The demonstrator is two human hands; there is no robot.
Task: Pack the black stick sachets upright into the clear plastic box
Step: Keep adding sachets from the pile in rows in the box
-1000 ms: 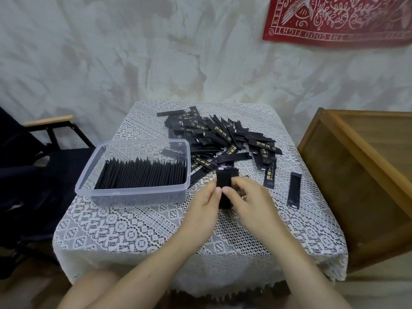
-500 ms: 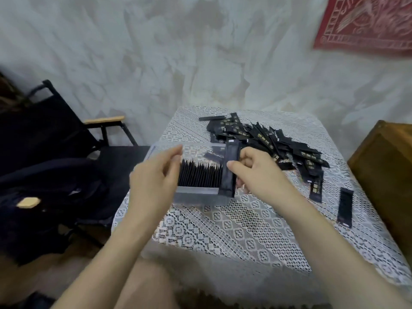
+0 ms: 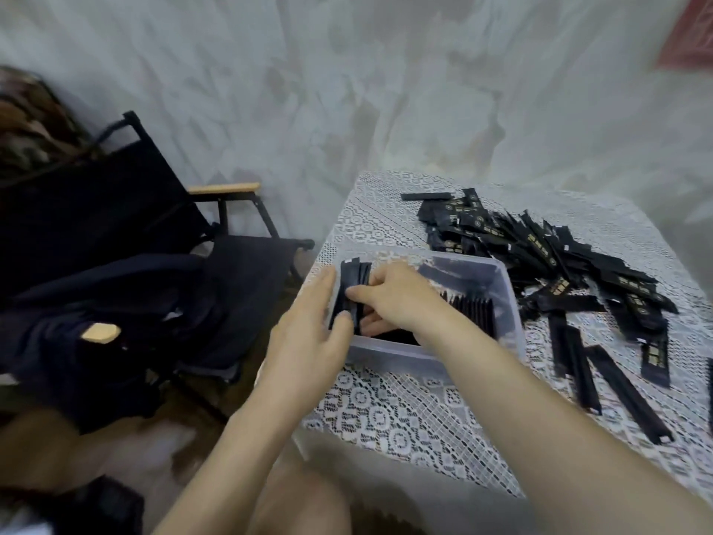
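Observation:
The clear plastic box (image 3: pixel 505 287) sits on the lace-covered table (image 3: pixel 405 418), with a row of black sachets (image 3: pixel 472 308) standing upright at its right end. My right hand (image 3: pixel 389 299) reaches into the box's left end and grips a small bundle of black stick sachets (image 3: pixel 353 281), held upright against the left wall. My left hand (image 3: pixel 308 334) rests against the outside of that left wall, its fingers straight and the thumb touching the bundle's lower part. A loose pile of black sachets (image 3: pixel 540 249) lies on the table behind and right of the box.
Several single sachets (image 3: pixel 617 391) lie flat on the lace to the right of the box. A black folding chair (image 3: pixel 115 233) with wooden armrests and dark cloth stands close to the table's left edge. A pale wall rises behind the table.
My right hand carried the bundle of sachets from the box's right side to its left end and lowered it inside. My left hand moved to the box's left wall. The view swung left.

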